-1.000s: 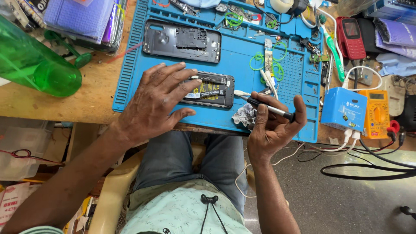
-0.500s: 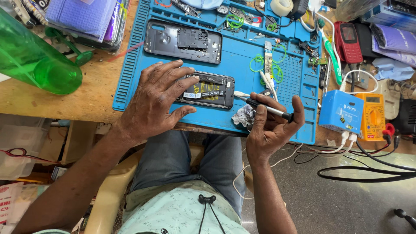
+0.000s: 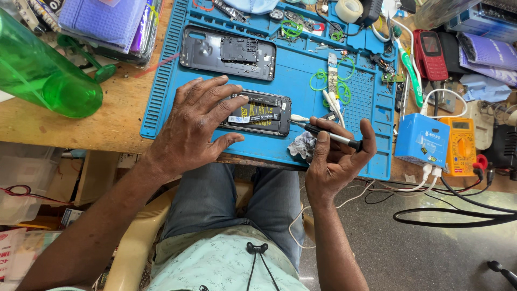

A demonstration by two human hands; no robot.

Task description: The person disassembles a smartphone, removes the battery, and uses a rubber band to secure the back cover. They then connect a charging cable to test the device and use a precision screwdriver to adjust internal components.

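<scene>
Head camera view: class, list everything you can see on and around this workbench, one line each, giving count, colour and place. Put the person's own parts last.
Work mat: one, blue, on the wooden bench.
Opened phone: one, black, mat centre, under the left fingertips.
Phone back shell: one, dark grey, upper mat.
Screwdriver: one, black and silver, in the right hand, tip at the opened phone's edge.
Crumpled tissue: one, grey-white, by the right thumb.
Bottle: one, green, bench left.
Keypad phone: one, red, right of mat.
Box: one, blue, right of mat.
Multimeter: one, orange, beside the box.
Tape roll: one, pale, top edge.
Left hand: pressing on the opened phone.
Right hand: gripping the screwdriver.
</scene>
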